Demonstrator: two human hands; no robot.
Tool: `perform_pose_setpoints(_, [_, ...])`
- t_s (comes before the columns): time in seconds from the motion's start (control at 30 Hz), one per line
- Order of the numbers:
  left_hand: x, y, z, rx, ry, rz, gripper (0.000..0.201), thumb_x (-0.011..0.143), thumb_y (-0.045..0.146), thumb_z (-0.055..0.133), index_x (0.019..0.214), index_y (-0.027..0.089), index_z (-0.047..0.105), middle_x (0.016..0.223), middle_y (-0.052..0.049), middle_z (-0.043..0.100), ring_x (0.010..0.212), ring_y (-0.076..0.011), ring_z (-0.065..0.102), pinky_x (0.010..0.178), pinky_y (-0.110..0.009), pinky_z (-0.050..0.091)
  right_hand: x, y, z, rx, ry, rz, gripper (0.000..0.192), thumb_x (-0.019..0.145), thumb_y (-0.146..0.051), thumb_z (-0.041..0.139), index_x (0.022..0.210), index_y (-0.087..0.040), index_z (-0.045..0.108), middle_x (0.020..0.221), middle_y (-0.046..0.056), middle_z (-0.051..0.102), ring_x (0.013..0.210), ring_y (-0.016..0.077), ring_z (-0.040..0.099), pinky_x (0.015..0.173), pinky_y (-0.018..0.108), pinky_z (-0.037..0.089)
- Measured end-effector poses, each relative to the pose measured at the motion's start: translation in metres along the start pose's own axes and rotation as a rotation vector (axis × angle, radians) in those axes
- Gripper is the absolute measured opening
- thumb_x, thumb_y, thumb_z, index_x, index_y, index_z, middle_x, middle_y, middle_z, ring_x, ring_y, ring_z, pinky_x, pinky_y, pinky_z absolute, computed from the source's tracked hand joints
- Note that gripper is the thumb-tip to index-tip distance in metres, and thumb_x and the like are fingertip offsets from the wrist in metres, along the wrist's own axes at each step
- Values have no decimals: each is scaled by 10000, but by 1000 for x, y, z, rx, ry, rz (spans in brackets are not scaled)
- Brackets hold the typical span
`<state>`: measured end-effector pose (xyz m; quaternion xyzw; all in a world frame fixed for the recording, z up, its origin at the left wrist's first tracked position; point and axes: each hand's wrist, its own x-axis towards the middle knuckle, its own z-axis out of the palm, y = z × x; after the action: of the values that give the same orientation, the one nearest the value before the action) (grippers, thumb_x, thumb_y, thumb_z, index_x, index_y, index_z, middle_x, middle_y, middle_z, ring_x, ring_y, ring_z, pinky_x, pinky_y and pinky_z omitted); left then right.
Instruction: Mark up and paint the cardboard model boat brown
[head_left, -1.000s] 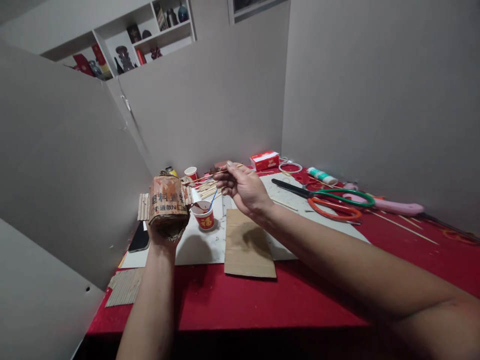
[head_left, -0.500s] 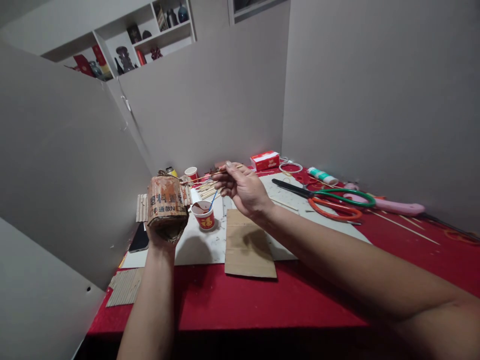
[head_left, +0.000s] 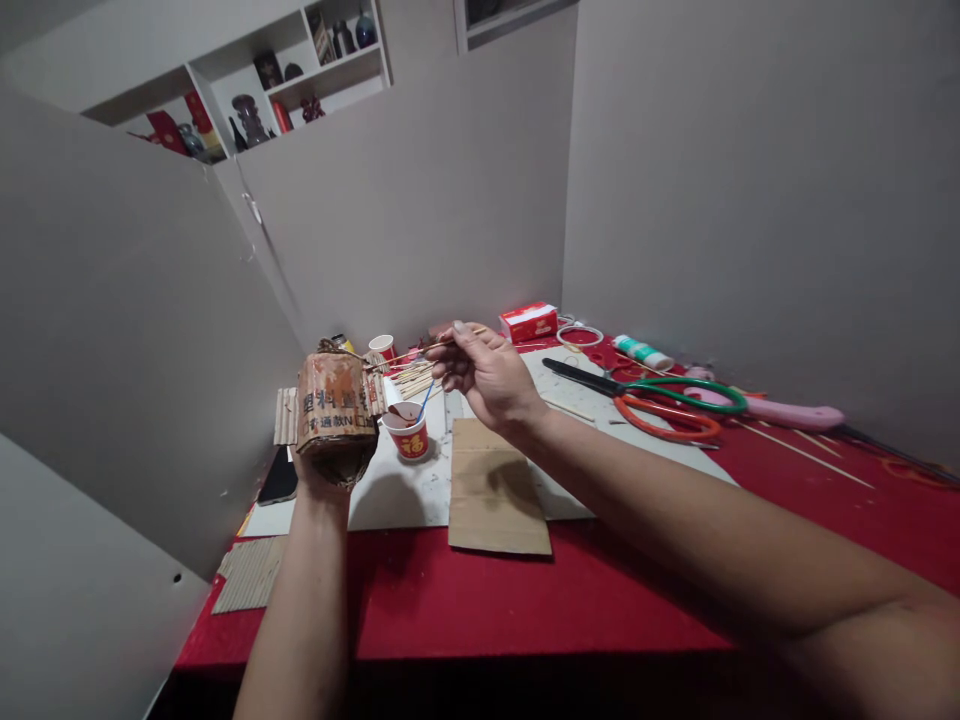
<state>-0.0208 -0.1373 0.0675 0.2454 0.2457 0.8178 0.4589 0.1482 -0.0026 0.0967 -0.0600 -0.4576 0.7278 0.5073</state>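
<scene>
In the head view my left hand (head_left: 316, 482) holds up a rounded corrugated-cardboard construction (head_left: 337, 405) with printed characters and orange-brown smears. Its body hides most of my left fingers. My right hand (head_left: 491, 380) pinches a thin wooden stick (head_left: 409, 355), whose far end reaches the upper right side of the cardboard piece. Below the stick stands a red and white paper cup (head_left: 412, 445) with brown stuff inside and a blue stick (head_left: 425, 400) leaning in it. A flat cardboard sheet (head_left: 495, 500) lies below my right hand.
A white board (head_left: 405, 505) covers part of the red table (head_left: 540, 610). Large scissors (head_left: 652, 395), a pink-handled tool (head_left: 795, 412) and a green-white tube (head_left: 643, 352) lie right. Behind are a red box (head_left: 529, 321), another cup (head_left: 382, 346) and several wooden sticks (head_left: 416, 380). A phone (head_left: 277, 478) lies left.
The cardboard construction in my left hand has turned slightly and shifted a little to the right. My right hand and its stick have barely moved.
</scene>
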Motion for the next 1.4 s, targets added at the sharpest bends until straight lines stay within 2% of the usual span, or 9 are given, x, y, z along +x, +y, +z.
perform_pose_setpoints(0.23, [2, 1, -4, 15, 19, 12, 517, 944, 534, 379, 1240, 190, 626, 1076, -132, 734, 972, -270, 705, 838, -425, 580, -3, -1, 0, 38, -37, 61, 250, 903, -354, 633, 709, -207, 576, 538, -36, 659, 404, 87, 567, 388, 185, 407])
perform_pose_setpoints(0.43, [5, 4, -14, -32, 7, -98, 598, 890, 574, 422, 1343, 209, 557, 1093, -151, 727, 964, -295, 706, 805, -441, 584, -2, 1, -1, 60, 16, 45, 221, 901, -351, 641, 745, -204, 584, 594, -27, 697, 445, 84, 593, 392, 170, 396])
perform_pose_setpoints(0.63, [5, 2, -14, -111, 39, -93, 623, 866, 500, 485, 1402, 182, 499, 1141, -167, 710, 1031, -306, 682, 827, -438, 575, -4, 4, -2, 96, -7, 117, 227, 915, -285, 601, 712, -187, 581, 564, -16, 690, 423, 80, 577, 398, 166, 393])
perform_pose_setpoints(0.77, [5, 3, -16, -102, 11, -93, 618, 855, 493, 504, 1395, 192, 504, 1153, -161, 706, 1016, -305, 688, 843, -454, 569, -5, 2, -2, 107, -16, 136, 218, 881, -292, 643, 702, -186, 580, 557, -22, 683, 419, 77, 575, 398, 163, 389])
perform_pose_setpoints(1.0, [7, 5, -19, -101, -46, -110, 561, 878, 541, 448, 1295, 186, 568, 1090, -153, 727, 1011, -320, 700, 835, -450, 577, -5, 0, -1, 102, -55, 140, 221, 913, -257, 587, 705, -183, 587, 548, -18, 680, 403, 75, 568, 400, 162, 400])
perform_pose_setpoints(1.13, [9, 6, -26, -122, -91, -126, 584, 876, 531, 454, 1342, 191, 541, 1131, -163, 715, 1038, -327, 690, 835, -471, 576, -2, 0, -2, 93, 15, 103, 226, 925, -269, 587, 714, -188, 573, 542, -32, 666, 406, 71, 564, 395, 156, 390])
perform_pose_setpoints(1.2, [10, 6, -29, -125, -88, -129, 589, 864, 530, 464, 1341, 194, 544, 1119, -169, 717, 1007, -335, 697, 802, -481, 584, -2, 0, -2, 102, 24, 102, 218, 923, -280, 595, 725, -192, 571, 538, -44, 656, 404, 68, 557, 399, 156, 396])
perform_pose_setpoints(1.3, [10, 6, -29, -140, -78, -119, 578, 838, 529, 490, 1311, 205, 560, 1142, -171, 712, 1018, -346, 694, 790, -474, 590, -1, 2, -2, 93, -40, 133, 211, 922, -287, 597, 734, -195, 570, 545, -48, 655, 400, 71, 556, 403, 164, 407])
perform_pose_setpoints(1.4, [8, 6, -25, -110, -65, -117, 563, 848, 557, 460, 1262, 196, 582, 1068, -166, 733, 910, -349, 721, 722, -481, 602, 1, 3, -3, 73, -36, 135, 213, 929, -278, 586, 735, -193, 568, 553, -41, 661, 406, 72, 558, 398, 164, 398])
